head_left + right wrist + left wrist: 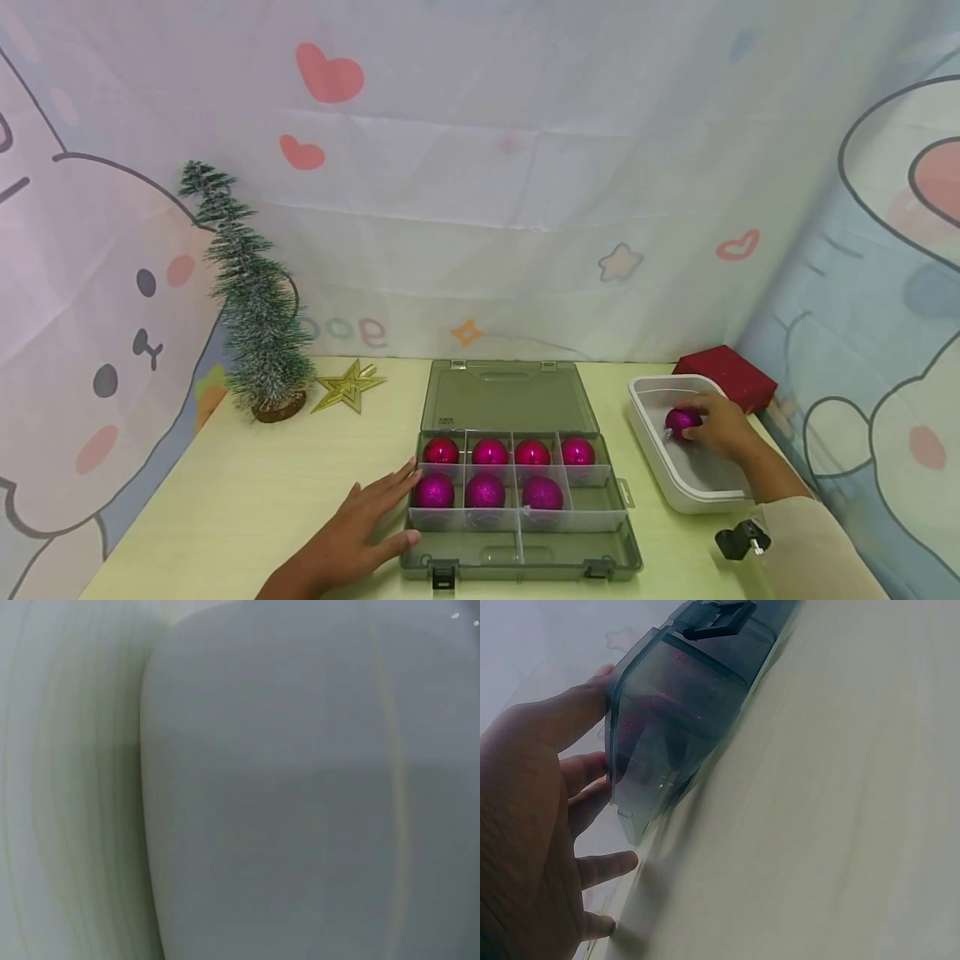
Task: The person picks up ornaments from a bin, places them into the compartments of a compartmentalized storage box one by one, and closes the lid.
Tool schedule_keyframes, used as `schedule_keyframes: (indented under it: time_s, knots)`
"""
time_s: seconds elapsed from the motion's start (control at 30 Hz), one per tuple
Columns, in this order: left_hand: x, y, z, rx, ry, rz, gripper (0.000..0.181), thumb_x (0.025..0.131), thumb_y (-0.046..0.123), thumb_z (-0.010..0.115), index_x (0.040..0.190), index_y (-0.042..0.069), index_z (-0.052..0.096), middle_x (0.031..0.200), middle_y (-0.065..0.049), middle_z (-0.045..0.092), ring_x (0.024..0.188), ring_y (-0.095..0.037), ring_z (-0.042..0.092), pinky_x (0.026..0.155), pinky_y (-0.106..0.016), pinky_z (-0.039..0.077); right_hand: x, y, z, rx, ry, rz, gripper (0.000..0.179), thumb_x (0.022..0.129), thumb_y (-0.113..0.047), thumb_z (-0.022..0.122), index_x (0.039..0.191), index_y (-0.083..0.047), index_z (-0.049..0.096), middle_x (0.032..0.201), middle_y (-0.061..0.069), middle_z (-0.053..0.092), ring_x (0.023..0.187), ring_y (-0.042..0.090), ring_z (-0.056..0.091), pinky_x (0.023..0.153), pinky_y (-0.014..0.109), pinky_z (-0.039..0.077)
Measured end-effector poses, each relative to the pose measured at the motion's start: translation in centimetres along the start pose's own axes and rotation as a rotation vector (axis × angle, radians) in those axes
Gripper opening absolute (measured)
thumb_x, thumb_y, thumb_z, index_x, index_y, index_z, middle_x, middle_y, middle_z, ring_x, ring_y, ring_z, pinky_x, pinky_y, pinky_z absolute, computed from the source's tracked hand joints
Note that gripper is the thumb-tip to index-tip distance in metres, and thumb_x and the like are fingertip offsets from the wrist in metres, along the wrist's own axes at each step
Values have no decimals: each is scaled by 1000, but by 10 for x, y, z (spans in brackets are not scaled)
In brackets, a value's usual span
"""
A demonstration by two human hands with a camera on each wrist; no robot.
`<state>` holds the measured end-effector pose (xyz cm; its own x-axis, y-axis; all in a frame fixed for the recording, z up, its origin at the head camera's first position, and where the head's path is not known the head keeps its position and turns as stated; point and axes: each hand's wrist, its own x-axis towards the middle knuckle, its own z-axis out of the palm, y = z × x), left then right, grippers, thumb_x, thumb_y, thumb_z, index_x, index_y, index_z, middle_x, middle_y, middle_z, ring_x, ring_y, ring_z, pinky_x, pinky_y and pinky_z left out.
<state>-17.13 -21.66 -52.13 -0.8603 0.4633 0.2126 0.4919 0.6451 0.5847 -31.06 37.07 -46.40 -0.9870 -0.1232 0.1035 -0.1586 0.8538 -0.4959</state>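
Observation:
A clear grey divided case [573,546] lies on the table with its lid [510,400] laid back. Shiny magenta baubles [490,452] fill its back row of compartments. In the row before them, glittery purple baubles [485,490] occupy the three leftmost cells. My left hand [358,529], fingers extended, touches the case's left side; the left wrist view shows its thumb and fingers at the case wall [675,712]. Over at the right, my right hand [720,429] grips a glittery purple bauble [682,422] inside a white tub [652,458]. The right wrist view shows the tub's outer wall [285,787], not the hand.
At the back left stands a small frosted Christmas tree [262,325] on a wooden base. Beside it lies a gold star [349,387]. A dark red box [727,377] sits behind the tub. Printed cloth [480,208] hangs around the table [217,492].

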Motion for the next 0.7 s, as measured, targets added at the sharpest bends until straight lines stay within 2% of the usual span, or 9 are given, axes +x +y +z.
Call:
schedule_keyframes:
  time_s: [0.3,0.5,0.63,0.7]
  knots:
    - [0,0,-1,-12,-22,-21,73,107,49,67,171,23,41,180,-1,34,162,-46,37,113,-96,17,-8,-4,-3,10,25,-53,46,87,1,85,131,8,73,127,36,69,118,58,68,97,67,58]
    - [0,0,-2,-7,-23,-17,74,107,50,66,171,22,41,180,-1,34,162,-45,38,113,-96,18,-19,-10,-8,52,60,-82,47,93,-6,84,137,5,72,134,34,69,124,59,66,97,66,59]
    - [0,2,-3,-19,-30,-12,72,108,46,67,171,23,41,180,-1,34,162,-47,38,112,-96,17,-27,-13,-8,91,111,-106,48,93,-6,85,138,4,72,136,32,68,126,59,65,97,64,58]
    - [0,4,-3,-21,-32,-8,72,108,45,68,171,23,41,180,-1,34,161,-48,38,112,-96,18,-31,-15,-7,108,149,-127,48,92,-5,86,137,4,73,135,29,69,125,57,66,97,58,59]
